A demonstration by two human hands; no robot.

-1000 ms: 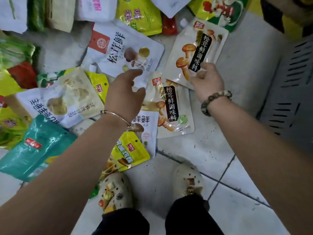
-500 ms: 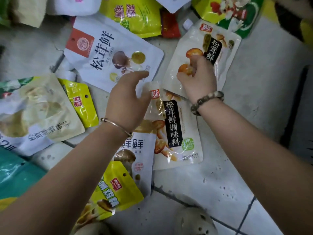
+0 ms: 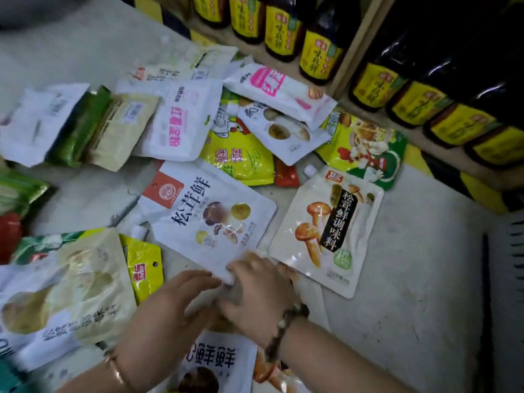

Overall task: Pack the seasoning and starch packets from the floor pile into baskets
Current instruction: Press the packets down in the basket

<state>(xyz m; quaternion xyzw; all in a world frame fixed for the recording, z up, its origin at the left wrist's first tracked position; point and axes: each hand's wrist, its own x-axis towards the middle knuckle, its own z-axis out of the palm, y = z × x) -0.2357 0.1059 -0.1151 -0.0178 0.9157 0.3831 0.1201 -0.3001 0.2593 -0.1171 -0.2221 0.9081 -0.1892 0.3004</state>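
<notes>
L hand (image 3: 175, 303) & R hand (image 3: 262, 293) at white packet (image 3: 209, 214) near edge.

Bare forearms (image 3: 354, 355), dark beaded bracelet (image 3: 286, 330) by right hand (image 3: 255, 290), thin, seemingly rose-gold bangle (image 3: 117, 370) by left hand (image 3: 175, 304)

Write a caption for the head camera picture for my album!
Left hand and right hand meet at the near edge of a white mushroom packet, among packets on the floor beside shelved bottles.

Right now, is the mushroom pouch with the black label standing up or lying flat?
Lying flat. The mushroom pouch lies face up on the floor, its printed front facing the camera.
</notes>
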